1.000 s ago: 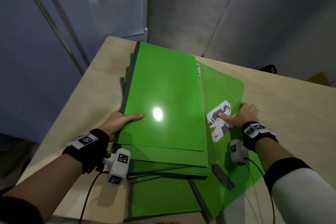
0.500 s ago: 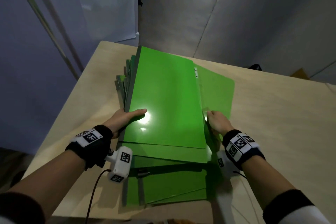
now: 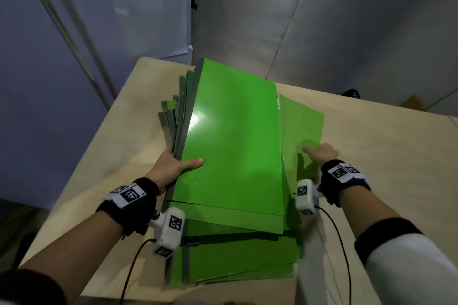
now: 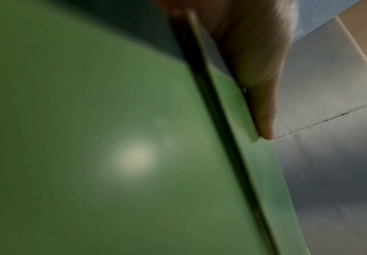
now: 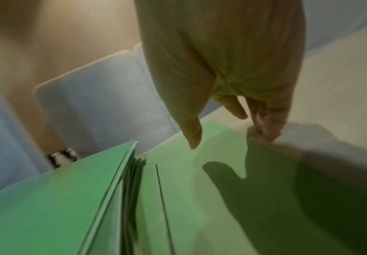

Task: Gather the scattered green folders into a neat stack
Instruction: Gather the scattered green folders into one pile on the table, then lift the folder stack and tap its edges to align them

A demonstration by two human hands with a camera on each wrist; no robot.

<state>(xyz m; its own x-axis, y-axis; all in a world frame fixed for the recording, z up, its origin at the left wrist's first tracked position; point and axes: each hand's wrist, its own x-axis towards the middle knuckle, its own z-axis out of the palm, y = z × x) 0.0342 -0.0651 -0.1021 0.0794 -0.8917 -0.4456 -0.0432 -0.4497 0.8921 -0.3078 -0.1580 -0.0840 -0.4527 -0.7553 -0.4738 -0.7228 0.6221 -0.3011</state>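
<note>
A loose pile of green folders lies in the middle of the wooden table point(image 3: 371, 156). The glossy top folder point(image 3: 233, 136) is the highest layer. Lower folders point(image 3: 238, 260) stick out towards me, and several grey spines fan out at the left. One folder point(image 3: 302, 121) pokes out to the right. My left hand point(image 3: 173, 163) grips the pile's left edge, thumb on the top cover and a finger point(image 4: 263, 103) along the spine side. My right hand point(image 3: 322, 155) is at the right folder's point(image 5: 200, 198) outer edge: fingertips point(image 5: 265, 127) touch that edge and the thumb point(image 5: 191, 134) hovers over it.
The table's left edge point(image 3: 94, 156) and near edge run close to the pile. Grey walls stand behind it, with a white sheet point(image 3: 173, 49) at the back left. A small dark object point(image 3: 352, 93) sits at the far right. Bare wood point(image 3: 396, 181) lies right of the folders.
My right hand went from the pile's right side out to the outer edge of the folder poking out right. The skewed lower folders now lie nearer the pile. My left hand kept its hold.
</note>
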